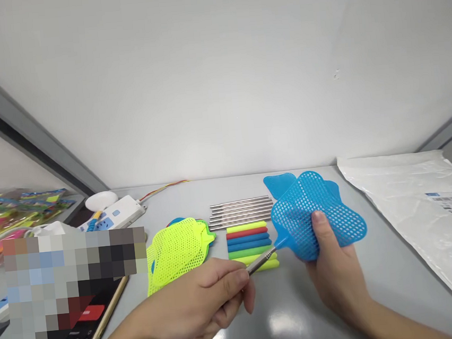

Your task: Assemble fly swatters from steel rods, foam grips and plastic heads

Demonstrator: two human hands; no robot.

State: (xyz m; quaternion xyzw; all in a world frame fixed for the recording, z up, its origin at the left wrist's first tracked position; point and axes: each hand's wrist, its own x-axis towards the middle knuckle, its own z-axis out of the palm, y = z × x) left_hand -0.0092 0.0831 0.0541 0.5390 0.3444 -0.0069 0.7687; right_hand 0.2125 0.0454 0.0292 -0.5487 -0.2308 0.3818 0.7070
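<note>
My right hand (335, 265) grips a blue mesh fly-swatter head (313, 209), thumb pressed on its face. My left hand (207, 304) pinches a thin metal rod (263, 258) whose far end meets the blue head's neck. Just behind the rod lie several coloured handle grips (248, 239) in yellow, red, blue and green, and behind them a row of several metal rods (240, 212). A pile of yellow-green mesh swatter heads (178, 251) lies to the left of the grips. Another blue head (277, 184) lies flat behind the held one.
A phone (85, 327) lies at the near left on the grey table (288, 318), partly pixelated. A white power strip (112, 215) with cables sits at the back left beside colourful packets (10, 211). A clear plastic bag (426, 214) covers the right side. A white wall stands behind.
</note>
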